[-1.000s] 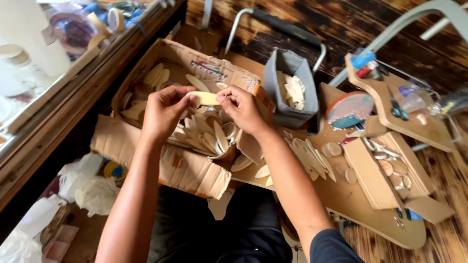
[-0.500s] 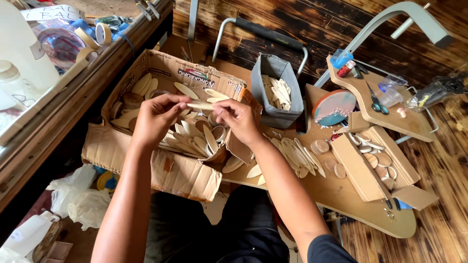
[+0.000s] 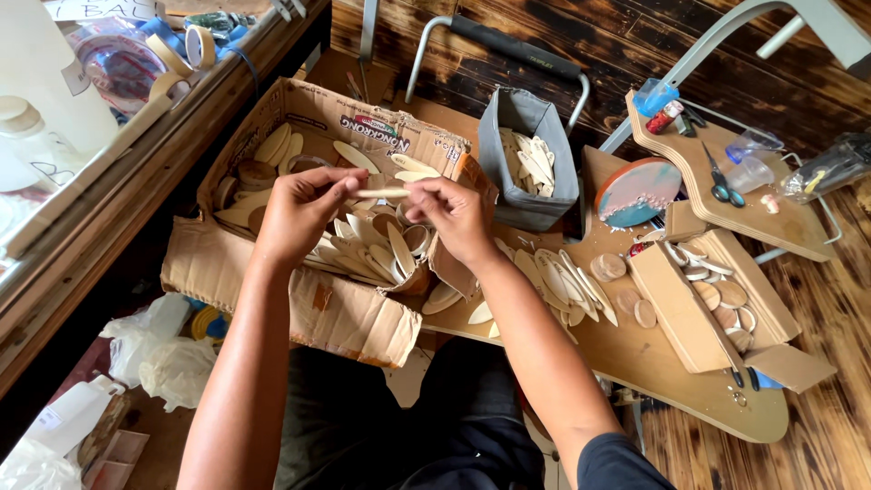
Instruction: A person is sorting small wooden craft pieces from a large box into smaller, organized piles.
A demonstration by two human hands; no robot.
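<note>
Both my hands hold one flat oval wooden piece (image 3: 381, 192) edge-on above an open cardboard box (image 3: 272, 272). My left hand (image 3: 299, 210) pinches its left end and my right hand (image 3: 449, 213) pinches its right end. Below them the box is filled with several pale leaf-shaped wooden pieces (image 3: 376, 240) and a few round rings. More of the same oval pieces (image 3: 562, 281) lie spread on the wooden board (image 3: 635, 354) just right of my right wrist.
A grey fabric bin (image 3: 531, 154) holding wooden pieces stands behind the box. A round painted disc (image 3: 638, 192), a small cardboard tray of wooden discs (image 3: 717, 304) and scissors (image 3: 719, 181) on a shelf lie right. Tape rolls (image 3: 186, 50) sit upper left; plastic bags (image 3: 168, 363) lower left.
The wooden piece has turned from flat-side-up to edge-on between my fingers. My view has shifted, so the hands sit slightly lower and left in the picture.
</note>
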